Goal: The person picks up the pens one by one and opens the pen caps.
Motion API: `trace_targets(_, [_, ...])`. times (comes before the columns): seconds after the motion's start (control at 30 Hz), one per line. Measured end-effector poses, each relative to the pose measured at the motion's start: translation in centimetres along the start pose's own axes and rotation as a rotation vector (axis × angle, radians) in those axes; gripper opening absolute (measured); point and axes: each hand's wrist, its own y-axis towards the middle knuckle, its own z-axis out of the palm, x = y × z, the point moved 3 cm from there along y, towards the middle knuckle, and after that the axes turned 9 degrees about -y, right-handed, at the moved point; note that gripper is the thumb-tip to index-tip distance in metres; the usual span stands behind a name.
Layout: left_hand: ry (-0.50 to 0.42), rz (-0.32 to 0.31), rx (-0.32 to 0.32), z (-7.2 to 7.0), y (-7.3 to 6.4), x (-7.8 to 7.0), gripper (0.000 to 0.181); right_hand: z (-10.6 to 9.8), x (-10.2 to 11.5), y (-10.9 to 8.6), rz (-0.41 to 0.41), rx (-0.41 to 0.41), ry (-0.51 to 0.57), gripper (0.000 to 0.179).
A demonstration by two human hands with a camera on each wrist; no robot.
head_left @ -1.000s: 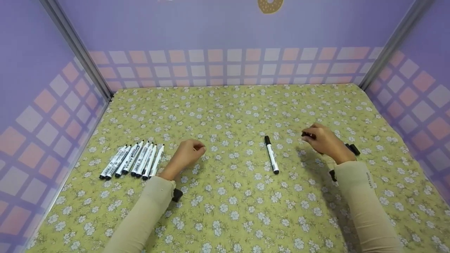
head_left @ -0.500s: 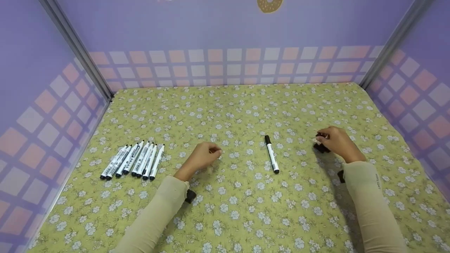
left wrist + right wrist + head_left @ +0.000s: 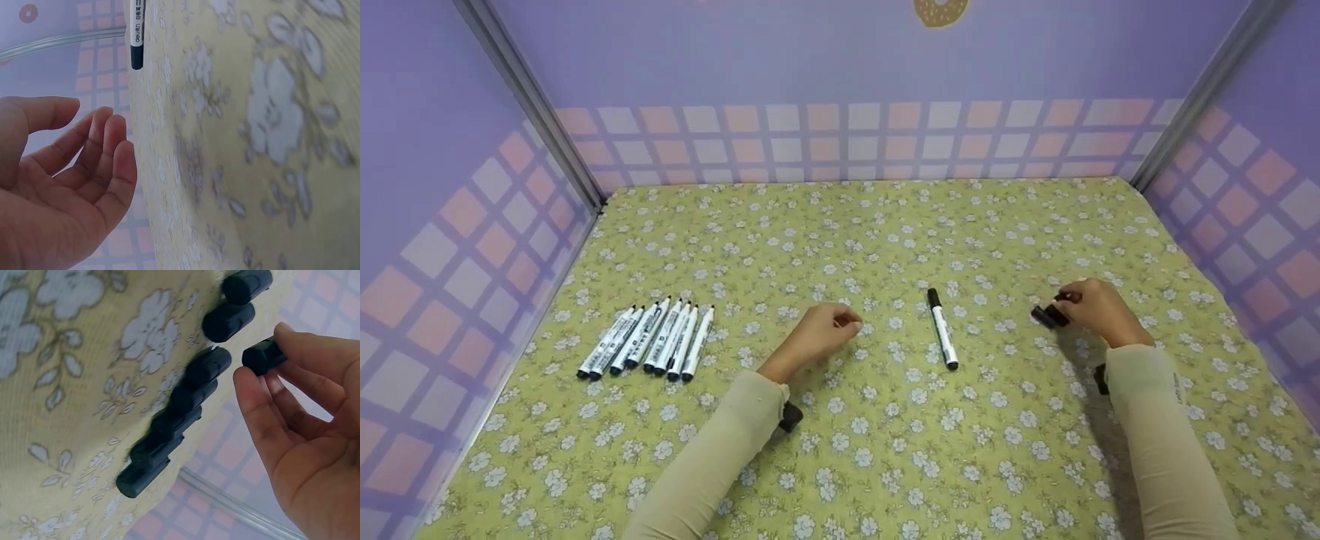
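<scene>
My right hand (image 3: 1102, 311) pinches a black marker cap (image 3: 261, 357) between thumb and fingers, held just off the cloth in the right wrist view. Beside it, a row of several black caps (image 3: 208, 365) lies on the cloth; the hand hides most of them from the head view. My left hand (image 3: 817, 330) hovers over the middle of the table with loosely curled fingers (image 3: 125, 160) and nothing in them. Between the two hands lies a white marker (image 3: 943, 330) with its black cap on, its black end toward me.
To the left, several uncapped white markers (image 3: 697, 343) lie side by side with their tips pointing away. A yellow flowered cloth (image 3: 840, 442) covers the table. Purple checked walls (image 3: 855, 60) stand at the back and on both sides.
My right hand has moved right and slightly toward me with the cap, over to the other caps. My left hand has shifted right, away from the uncapped markers toward the capped one.
</scene>
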Motion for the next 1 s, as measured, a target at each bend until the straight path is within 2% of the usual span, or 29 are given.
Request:
trace_targets(0.23, [-0.026,0.001,0.044,1.3,1.0,-0.8,0.034,0.1,-0.7,-0.3,0.038,0.017,0.019,0.044])
trace_targets(0.43, [-0.141,-0.043,0.079,2.3,2.1,-1.2,0.035,0.4,-1.1,-0.3,0.06,0.037,0.037,0.042])
trace_targets(0.53, [-0.171,-0.054,0.084,2.7,2.4,-1.5,0.034,0.5,-1.2,-0.4,0.065,0.047,0.04,0.039])
trace_targets(0.73, [-0.154,-0.032,0.101,3.6,3.1,-1.9,0.033,0.6,-1.4,-0.6,0.053,0.028,0.036,0.034])
trace_targets(1.0, [-0.182,-0.08,0.122,5.0,4.2,-2.6,0.034,0.8,-1.4,-0.6,0.039,0.013,0.029,0.036])
